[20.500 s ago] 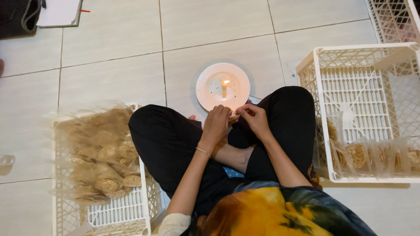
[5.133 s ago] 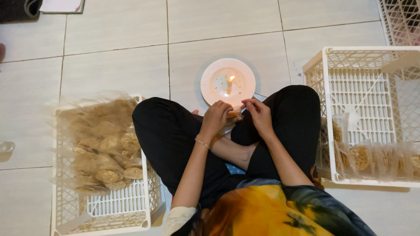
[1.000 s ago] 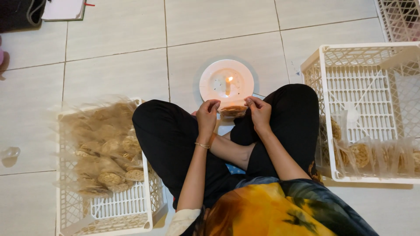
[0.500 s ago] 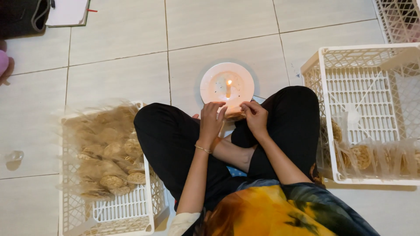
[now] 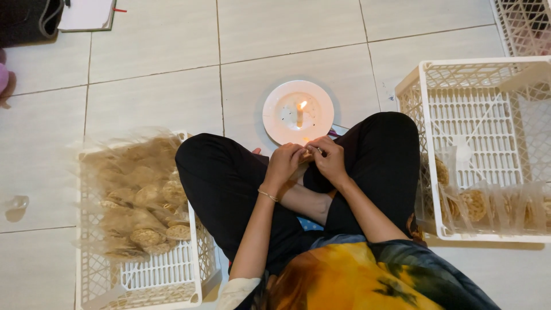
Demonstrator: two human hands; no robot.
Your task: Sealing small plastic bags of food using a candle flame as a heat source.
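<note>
The person sits cross-legged on the tiled floor (image 5: 143,97), both hands brought together above the knees. The left hand (image 5: 282,166) and the right hand (image 5: 330,161) meet fingertip to fingertip, fingers curled in and pinching a small clear packet (image 5: 306,157) between them (mostly hidden by the fingers, so its contents cannot be told). The packet sits just this side of a white plate (image 5: 281,123) on the floor, on which a short lit candle (image 5: 299,113) stands upright. A thin bracelet (image 5: 266,194) circles the left wrist. To the person's left a white plastic crate (image 5: 172,278) holds a heap of clear bags of round brown crackers (image 5: 138,195). To the right a second white crate (image 5: 427,172) holds a few such bags (image 5: 488,204) standing along its near wall.
</note>
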